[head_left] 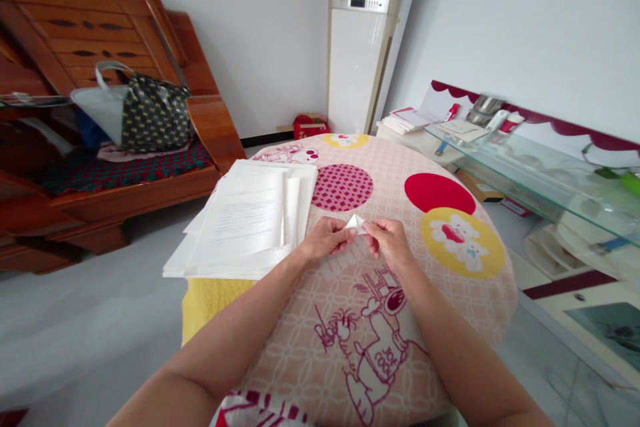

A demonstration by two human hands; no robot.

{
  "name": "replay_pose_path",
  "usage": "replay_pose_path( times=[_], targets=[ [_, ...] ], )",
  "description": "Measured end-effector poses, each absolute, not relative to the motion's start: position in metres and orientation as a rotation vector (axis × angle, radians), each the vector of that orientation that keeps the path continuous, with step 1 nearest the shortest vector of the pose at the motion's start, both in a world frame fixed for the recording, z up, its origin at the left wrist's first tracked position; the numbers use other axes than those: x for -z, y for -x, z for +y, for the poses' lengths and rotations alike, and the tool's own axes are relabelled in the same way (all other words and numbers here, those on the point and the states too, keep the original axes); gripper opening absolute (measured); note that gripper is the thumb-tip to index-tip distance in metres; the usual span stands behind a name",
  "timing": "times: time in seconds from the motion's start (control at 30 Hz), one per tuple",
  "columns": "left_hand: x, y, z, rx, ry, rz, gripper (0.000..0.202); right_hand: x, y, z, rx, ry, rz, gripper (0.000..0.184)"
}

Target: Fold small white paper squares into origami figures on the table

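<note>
Small paper [356,223], pinched between left hand [327,238] and right hand [389,240] (right of the sheet stack [250,223]): crease likely wants edges aligned, pressure even.

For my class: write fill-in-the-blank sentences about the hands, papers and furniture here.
1. The left hand and right hand pinch a small folded paper coloured ____.
2. The paper stack lies to the ____ of the hands.
3. The bag sits on a ____ bench.
4. The table is ____ in shape.
Missing: white; left; wooden; round.
</note>
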State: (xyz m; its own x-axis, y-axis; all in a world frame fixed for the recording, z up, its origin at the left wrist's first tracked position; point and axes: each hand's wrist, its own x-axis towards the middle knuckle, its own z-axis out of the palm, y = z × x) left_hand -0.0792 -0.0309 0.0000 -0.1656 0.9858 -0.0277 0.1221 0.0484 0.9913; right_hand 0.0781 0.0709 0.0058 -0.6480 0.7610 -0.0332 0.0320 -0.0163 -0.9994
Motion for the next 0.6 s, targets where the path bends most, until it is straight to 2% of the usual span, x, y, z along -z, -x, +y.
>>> replay_pose_path(
  times=[0.23, 0.33, 0.6],
  targets=[
    [0.0015, 0.0782, -0.0303, -1.409, -1.078, 1.339, 0.051, -0.0062, -0.0817, 0.0719, -1.764, 0.688, -1.782, 0.039],
    [0.0001, 0.0769, -0.0305, -1.491, -1.003, 1.306, 0.05, -0.0084, -0.0792, 0.0683, -1.817, 0.619, -1.714, 0.032],
    [-0.0042, 0.076, -0.0328, -1.495, -0.816, 1.174, 0.049, -0.0103, -0.0784, 0.0657, -1.807, 0.585, -1.737, 0.031]
  ],
)
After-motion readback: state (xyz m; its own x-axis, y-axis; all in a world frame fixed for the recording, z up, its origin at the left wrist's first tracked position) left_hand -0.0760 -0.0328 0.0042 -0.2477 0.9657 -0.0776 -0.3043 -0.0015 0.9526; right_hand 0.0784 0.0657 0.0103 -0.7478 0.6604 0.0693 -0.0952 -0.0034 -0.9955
